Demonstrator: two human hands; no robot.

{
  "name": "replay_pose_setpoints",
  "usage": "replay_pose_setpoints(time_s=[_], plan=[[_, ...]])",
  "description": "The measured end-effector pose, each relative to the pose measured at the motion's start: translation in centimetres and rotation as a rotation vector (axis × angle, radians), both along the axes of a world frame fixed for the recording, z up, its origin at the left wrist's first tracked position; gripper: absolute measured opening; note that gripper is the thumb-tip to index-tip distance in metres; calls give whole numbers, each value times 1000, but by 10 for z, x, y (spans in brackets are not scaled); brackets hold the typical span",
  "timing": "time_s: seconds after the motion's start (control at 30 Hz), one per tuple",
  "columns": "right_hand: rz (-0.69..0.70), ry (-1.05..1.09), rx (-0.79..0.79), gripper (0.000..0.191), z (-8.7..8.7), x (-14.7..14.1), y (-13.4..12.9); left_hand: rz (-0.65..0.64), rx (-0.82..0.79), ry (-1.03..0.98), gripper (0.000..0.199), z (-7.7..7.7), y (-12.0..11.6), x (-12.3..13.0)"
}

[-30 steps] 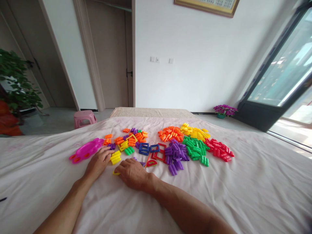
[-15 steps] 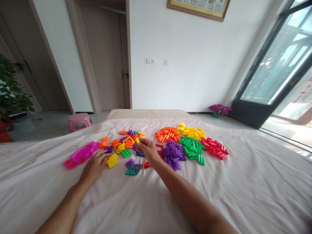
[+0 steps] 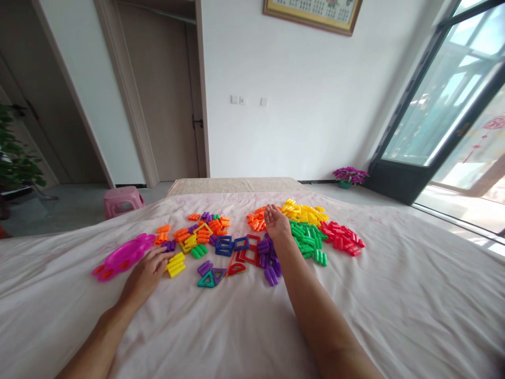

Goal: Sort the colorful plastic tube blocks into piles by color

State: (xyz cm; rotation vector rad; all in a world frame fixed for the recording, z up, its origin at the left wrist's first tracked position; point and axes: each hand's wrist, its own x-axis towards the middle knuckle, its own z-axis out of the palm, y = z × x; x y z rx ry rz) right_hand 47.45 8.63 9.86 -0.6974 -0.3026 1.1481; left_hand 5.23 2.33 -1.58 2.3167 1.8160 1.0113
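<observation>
My left hand [image 3: 145, 271] lies low on the sheet, fingers loosely stretched out. Its fingertips are by a yellow tube block [image 3: 175, 265] and a small purple block [image 3: 169, 246]; whether they touch is unclear. My right hand [image 3: 278, 223] is raised over the sorted piles, fingers extended, with nothing visible in it. It partly covers the orange pile [image 3: 256, 218] and the purple pile [image 3: 269, 260]. Just beyond are the yellow pile [image 3: 303, 211] and the green pile [image 3: 310, 237]. Mixed orange blocks [image 3: 216, 226] lie between my hands.
A pink animal-shaped tray [image 3: 125, 255] lies at left. Blue square frames [image 3: 224, 245], red square frames [image 3: 249, 255] and a teal triangle [image 3: 206, 279] lie mid-sheet. A red pile [image 3: 342, 238] is at right. Beyond the bed stands a pink stool [image 3: 124, 201].
My right hand has moved right from the mixed blocks to the sorted piles, and the yellow block it held is no longer visible in it. My left hand stays almost in place.
</observation>
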Motion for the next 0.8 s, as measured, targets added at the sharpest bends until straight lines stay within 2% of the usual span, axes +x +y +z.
replay_pose_setpoints(time_s=[0.23, 0.37, 0.53, 0.67, 0.8], plan=[[365, -341, -21, 31, -18, -69, -21, 75, 33, -8, 37, 17, -14, 6], [480, -480, -24, 31, -28, -91, -35, 19, -74, -12, 37, 30, -25, 7], [533, -760, 31, 27, -48, -115, -45, -92, -257, -119, 44, 35, -28, 2], [537, -1058, 174, 28, -61, -131, -54, -130, -285, -166, 43, 34, -27, 3], [476, -1416, 345, 36, -65, -137, -66, -120, -272, -225, 40, 30, -27, 14]])
